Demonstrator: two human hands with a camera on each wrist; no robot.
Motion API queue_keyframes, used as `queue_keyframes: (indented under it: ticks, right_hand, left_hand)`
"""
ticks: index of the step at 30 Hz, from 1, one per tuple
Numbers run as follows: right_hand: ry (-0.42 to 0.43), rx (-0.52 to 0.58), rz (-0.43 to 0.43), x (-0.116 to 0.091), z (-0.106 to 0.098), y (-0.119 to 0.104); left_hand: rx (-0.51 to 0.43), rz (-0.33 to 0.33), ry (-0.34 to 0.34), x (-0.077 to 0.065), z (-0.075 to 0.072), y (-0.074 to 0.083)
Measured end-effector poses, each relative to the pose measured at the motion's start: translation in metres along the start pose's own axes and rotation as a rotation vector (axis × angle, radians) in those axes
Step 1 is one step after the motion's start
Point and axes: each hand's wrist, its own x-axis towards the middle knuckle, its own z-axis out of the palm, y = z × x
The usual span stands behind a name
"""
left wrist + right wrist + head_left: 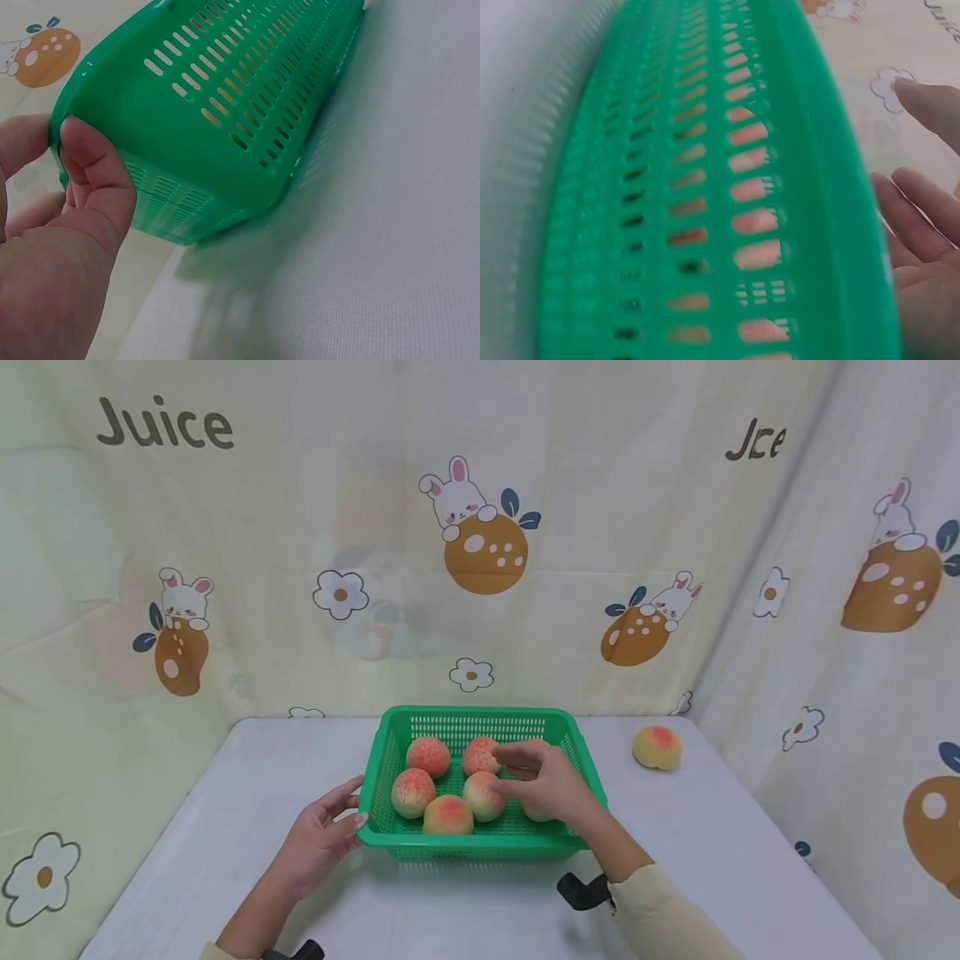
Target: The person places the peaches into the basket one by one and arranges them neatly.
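A green slotted plastic basket stands on the table, holding several red-and-yellow peaches. My left hand pinches the basket's left rim between thumb and fingers, as the left wrist view shows at the basket's corner. Over the right half of the basket is my right hand, palm turned inward, fingers extended and thumb apart. Its fingertips overlap two peaches in the head view, and it partly hides others at the right side. In the right wrist view nothing shows between the fingers.
Outside the basket, a single yellow peach with a red top lies at the table's back right. The white tabletop meets a printed curtain behind and another at the right.
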Motion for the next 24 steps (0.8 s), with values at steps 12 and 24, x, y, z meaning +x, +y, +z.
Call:
queue_keyframes:
  ticks: [12, 24]
  right_hand:
    - [0.122, -0.018, -0.011, -0.017, -0.042, 0.007]
    - [0.229, -0.057, 0.025, -0.028, -0.081, 0.023]
  left_hand:
    - [-0.001, -0.005, 0.017, 0.002, -0.003, -0.003]
    - [0.009, -0.004, 0.013, 0.003, -0.004, -0.003]
